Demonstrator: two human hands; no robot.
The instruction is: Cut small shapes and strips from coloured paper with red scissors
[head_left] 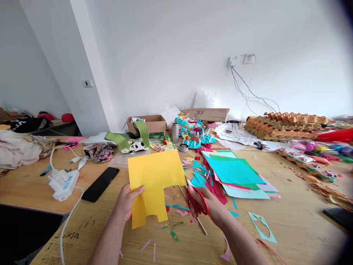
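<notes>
Head view: left hand [126, 203] holds one yellow sheet [154, 176], right hand [206, 206] red scissors [199, 202].

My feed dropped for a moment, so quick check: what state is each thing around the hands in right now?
left hand, gripping the paper
yellow paper, held up, lower edge cut into steps
right hand, gripping the scissors
red scissors, tips at the paper's edge
phone, lying flat, dark
cardboard box, open, things inside

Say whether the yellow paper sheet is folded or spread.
Spread: the yellow paper sheet shows one open layer, notched below, in the left hand.
</notes>
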